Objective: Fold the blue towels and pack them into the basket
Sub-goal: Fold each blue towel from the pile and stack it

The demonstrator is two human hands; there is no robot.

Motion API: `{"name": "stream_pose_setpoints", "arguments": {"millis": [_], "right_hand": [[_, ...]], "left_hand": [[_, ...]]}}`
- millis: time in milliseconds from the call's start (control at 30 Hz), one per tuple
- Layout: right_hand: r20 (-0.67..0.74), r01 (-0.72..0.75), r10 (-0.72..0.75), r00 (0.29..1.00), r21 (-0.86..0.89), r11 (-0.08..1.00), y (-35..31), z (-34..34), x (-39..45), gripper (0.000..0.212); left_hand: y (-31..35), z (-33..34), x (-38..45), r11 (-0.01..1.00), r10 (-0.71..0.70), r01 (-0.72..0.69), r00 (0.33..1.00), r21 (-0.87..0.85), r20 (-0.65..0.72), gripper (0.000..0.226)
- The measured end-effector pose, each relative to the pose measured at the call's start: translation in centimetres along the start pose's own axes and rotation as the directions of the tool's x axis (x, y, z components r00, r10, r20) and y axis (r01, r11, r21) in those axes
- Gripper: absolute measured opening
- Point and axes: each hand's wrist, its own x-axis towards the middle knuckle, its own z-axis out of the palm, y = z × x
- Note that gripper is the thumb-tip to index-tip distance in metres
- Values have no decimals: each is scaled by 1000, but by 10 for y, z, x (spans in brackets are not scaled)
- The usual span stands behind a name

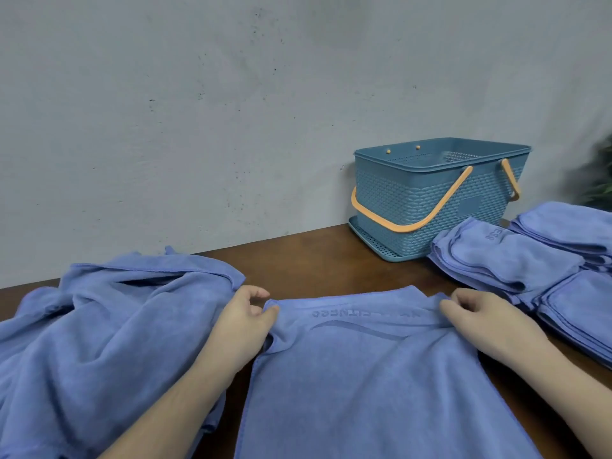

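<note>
A pale grey wall, scuffed and speckled with dark marks, backs a dark brown wooden counter (pixel 318 256). One towel (pixel 371 376) lies spread flat on it at centre, soft blue plush with a stitched hem, an embossed curved line and raised lettering near its far edge. Both hands work that far edge: the left hand (pixel 245 321) pinches the far left corner between thumb and curled fingers, and the right hand (pixel 486 318) pinches the far right corner the same way, so the cloth ripples slightly between them.

To the left sits one loose heap of unfolded towels (pixel 109 326) — crumpled, deeply creased, how many I cannot tell. To the right lie folded towels (pixel 530 273) in neat flat rectangles, stacked in at least three piles that touch one another; the layers are too close to count.

One basket (pixel 427 207) stands at the back of the counter against the wall, just beyond the folded piles — teal plastic, rectangular, with a woven-pattern wall, a perforated base tray and two orange handles hanging down its sides.
</note>
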Motion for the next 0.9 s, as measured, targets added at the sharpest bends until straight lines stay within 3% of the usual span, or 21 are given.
{"name": "stream_pose_setpoints", "arguments": {"millis": [133, 233, 367, 467, 533, 600, 700, 767, 833, 900], "right_hand": [[-58, 59, -58, 997, 16, 998, 5, 7, 5, 33], [-113, 98, -85, 990, 115, 989, 14, 9, 14, 28], [-111, 95, -95, 989, 3, 995, 10, 10, 19, 20], [-115, 99, -105, 988, -50, 994, 9, 12, 21, 18], [-100, 123, -129, 987, -60, 991, 13, 15, 24, 20], [-46, 111, -116, 992, -96, 989, 14, 15, 25, 23], [-32, 164, -162, 986, 83, 983, 10, 17, 22, 17], [-77, 235, -223, 972, 212, 949, 4, 18, 15, 13], [-136, 339, -313, 940, 257, 905, -1, 19, 8, 17], [-105, 472, -463, 880, 303, 828, -6, 21, 2, 21]], "left_hand": [[-2, 1, 4, 997, 28, -26, 999, 77, -23, 10], [1, 2, 5, 999, 53, -50, 993, 21, -110, 13], [-1, 3, 12, 998, 64, -63, 986, 11, -154, 12], [-3, 5, 15, 993, 77, -65, 988, 96, -132, 9], [0, 3, 10, 980, 108, -83, 985, 179, -133, 20], [5, 0, 1, 939, 172, -130, 979, 319, -107, 29], [17, 1, -13, 791, 440, -384, 898, 476, -8, 24], [27, 12, -24, 762, 520, -518, 847, 389, 110, 21], [41, 27, -38, 877, 425, -464, 871, 128, 247, 23], [49, 45, -47, 904, 395, -426, 861, 31, 320, 30]]}}
